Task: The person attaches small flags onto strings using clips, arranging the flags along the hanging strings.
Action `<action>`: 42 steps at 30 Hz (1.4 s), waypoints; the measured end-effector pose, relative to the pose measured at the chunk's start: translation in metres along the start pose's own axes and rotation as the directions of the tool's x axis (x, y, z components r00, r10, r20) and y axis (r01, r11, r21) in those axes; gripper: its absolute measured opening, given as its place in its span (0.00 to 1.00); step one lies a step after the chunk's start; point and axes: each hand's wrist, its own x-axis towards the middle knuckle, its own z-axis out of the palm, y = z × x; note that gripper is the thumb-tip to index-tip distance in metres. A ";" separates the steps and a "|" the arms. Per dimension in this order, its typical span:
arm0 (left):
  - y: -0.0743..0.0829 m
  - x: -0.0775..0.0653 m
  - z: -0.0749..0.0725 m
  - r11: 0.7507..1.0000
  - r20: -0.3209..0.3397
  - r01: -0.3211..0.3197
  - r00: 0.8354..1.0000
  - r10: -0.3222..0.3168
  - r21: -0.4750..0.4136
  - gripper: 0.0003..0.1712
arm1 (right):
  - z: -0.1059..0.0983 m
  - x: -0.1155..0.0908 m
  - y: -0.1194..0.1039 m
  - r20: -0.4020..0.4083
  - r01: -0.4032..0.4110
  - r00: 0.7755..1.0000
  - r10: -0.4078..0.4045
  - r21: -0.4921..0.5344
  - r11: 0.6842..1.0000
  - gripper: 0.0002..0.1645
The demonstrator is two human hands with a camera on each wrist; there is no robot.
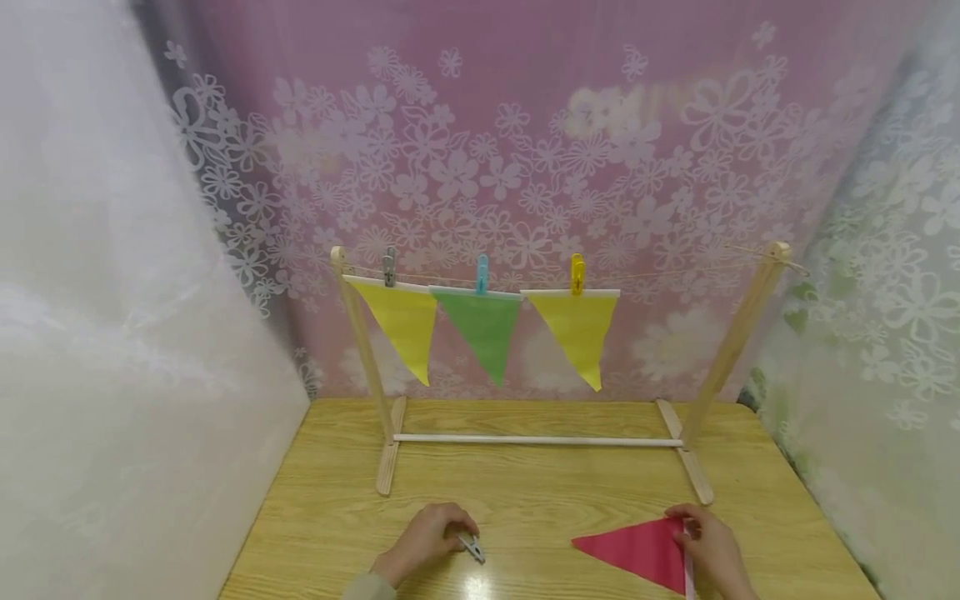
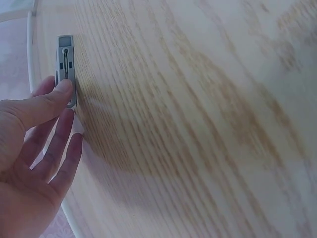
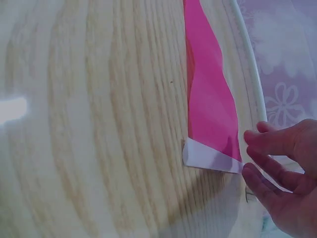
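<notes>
My left hand (image 1: 432, 536) is above the wooden table at the front. Its thumb and fingers pinch a grey clothespin (image 2: 66, 69); in the left wrist view the other fingers spread below it. At the front right, my right hand (image 1: 712, 546) holds the white-banded edge of a pink triangular pennant (image 1: 641, 550) by a corner. The tip of that pennant points left. In the right wrist view the pennant (image 3: 210, 94) looks wavy, and the fingertips meet the end of its white band (image 3: 213, 157).
Behind the hands stands a wooden frame with a left post (image 1: 367, 358), a right post (image 1: 731, 354) and a white crossbar (image 1: 536, 440). From its string hang a yellow pennant (image 1: 405, 321), a green pennant (image 1: 483, 325) and another yellow pennant (image 1: 576, 325), each under a clothespin. Flowered curtains surround the table (image 1: 525, 483).
</notes>
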 end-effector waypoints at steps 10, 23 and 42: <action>-0.004 -0.002 0.000 1.000 -0.013 0.007 1.000 -0.007 -0.022 0.13 | -0.009 -0.016 0.009 0.037 -0.163 0.986 0.165 -0.050 0.985 0.14; -0.005 0.001 0.004 0.999 -0.014 0.046 0.999 -0.047 -0.011 0.14 | 0.006 -0.003 -0.004 0.065 -0.075 0.994 0.085 -0.144 0.987 0.06; -0.003 0.003 0.007 0.999 -0.037 0.039 0.999 -0.039 0.007 0.13 | -0.002 0.000 0.002 0.064 -0.081 0.994 0.090 -0.141 0.987 0.13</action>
